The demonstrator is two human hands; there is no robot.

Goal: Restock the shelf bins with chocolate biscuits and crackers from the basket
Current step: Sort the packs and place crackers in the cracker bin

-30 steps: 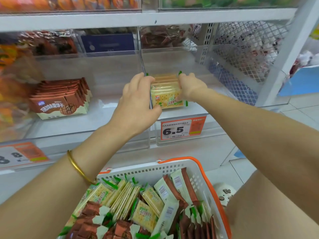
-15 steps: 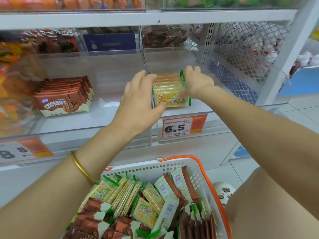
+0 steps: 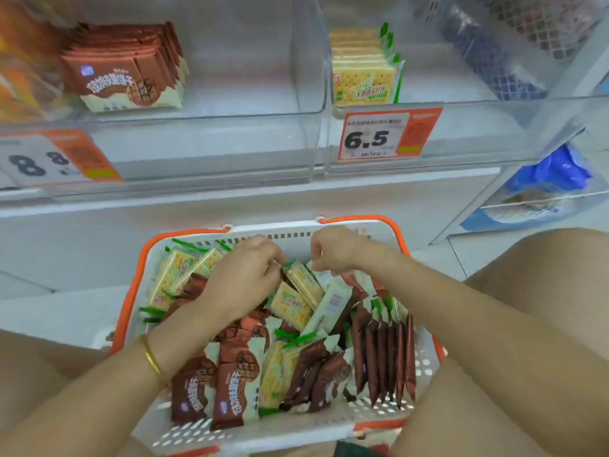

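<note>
The white basket [image 3: 329,227] with orange handles sits low in front of me, full of brown chocolate biscuit packs [image 3: 232,387] and yellow-green cracker packs [image 3: 291,305]. My left hand [image 3: 244,275] reaches into its far half, fingers curled round the green top edge of an upright cracker pack [image 3: 304,283]. Just right of that pack is my right hand [image 3: 333,250], its fingers curled down to the packs; whether it holds one is unclear. On the shelf, the left clear bin [image 3: 211,113] holds a row of chocolate biscuits [image 3: 128,70]. The right bin [image 3: 478,103] holds a row of crackers [image 3: 364,75].
Price tags reading 8.8 [image 3: 56,158] and 6.5 [image 3: 385,133] hang on the bin fronts. Orange snack bags [image 3: 19,61] fill the far-left bin. A blue bag [image 3: 550,173] lies in a lower bin at right. A white shelf post [image 3: 590,61] rises at right.
Both hands have let go of the cracker stack, which now stands in the right bin, and have come down into the basket. My view has tilted downward.
</note>
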